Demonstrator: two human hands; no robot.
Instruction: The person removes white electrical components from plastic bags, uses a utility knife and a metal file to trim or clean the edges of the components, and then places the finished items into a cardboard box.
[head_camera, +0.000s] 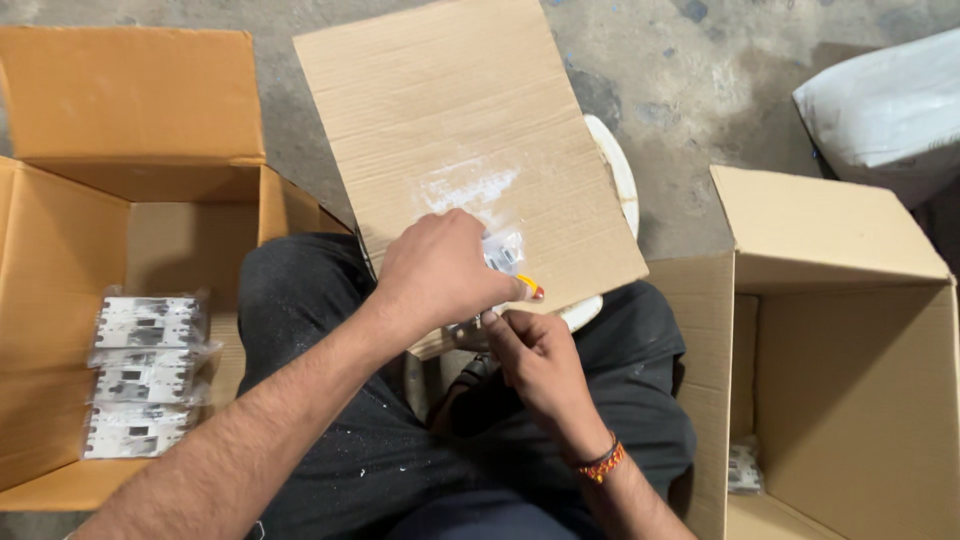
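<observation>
We've got a small clear packet (503, 250) w/ a white part inside, sitting at the near edge of the cardboard sheet (470, 110) on our lap. Left hand (435, 275) is curled down over it, fingers pinched on the packet; an orange-tipped bit (530, 288) pokes out by the fingertips, can't tell what it is. Right hand (540, 360) comes up from below, fingers closed on the packet's lower edge, just under the left. Red-orange thread band (603, 462) on the right wrist.

Sheet lies tilted across our knees, white powdery smear (465, 185) near its middle. Under it a white round stool or seat rim (622, 180) shows at the right edge. Dark trousers (330, 400), speckled w/ white dust.

Left side: open carton (60, 240) w/ three bagged white parts (145, 375) stacked in a row on its floor. Right side: second open carton (850, 380), one bagged part (742, 468) low in its corner. White sack (890, 105) top right, on the concrete floor (700, 90).
</observation>
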